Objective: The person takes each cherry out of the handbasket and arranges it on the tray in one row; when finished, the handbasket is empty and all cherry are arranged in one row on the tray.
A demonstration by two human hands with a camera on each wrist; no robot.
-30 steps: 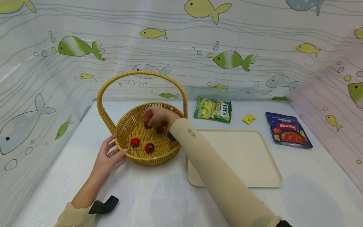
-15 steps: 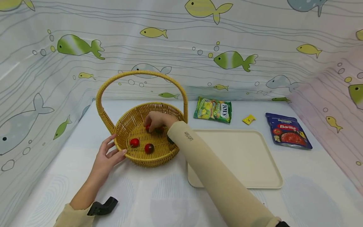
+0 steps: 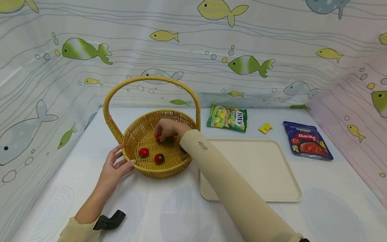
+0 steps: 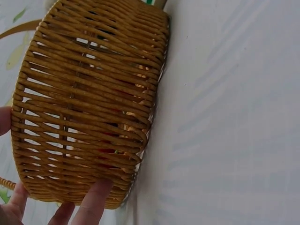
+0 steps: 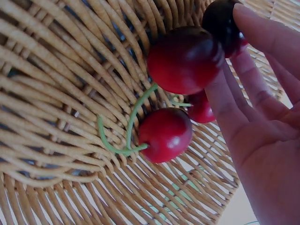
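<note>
A yellow wicker basket (image 3: 163,173) with a tall hoop handle stands on the table, holding several toy cherries. My left hand (image 3: 113,169) rests on its left outer side, thumb at the rim and fingers spread; in the left wrist view one fingertip touches the woven wall. Inside the basket, my right hand (image 3: 170,127) pinches a dark cherry (image 5: 219,22) between thumb and fingers. Large in the right wrist view, a red-black cherry (image 5: 185,61) sits beside those fingers, with a red cherry (image 5: 166,135) on a green stem below. Two more cherries (image 3: 159,158) lie toward the basket's front.
Right of the basket lies a cream tray (image 3: 257,171), partly covered by my right sleeve (image 3: 223,171). Behind it are a green FOX'S candy bag (image 3: 227,117) and a small yellow packet (image 3: 265,128). A blue Barilla pouch (image 3: 307,140) lies at the far right.
My right hand has moved slightly lower into the basket and its fingers have closed on a cherry. The left hand and the basket stay in place.
</note>
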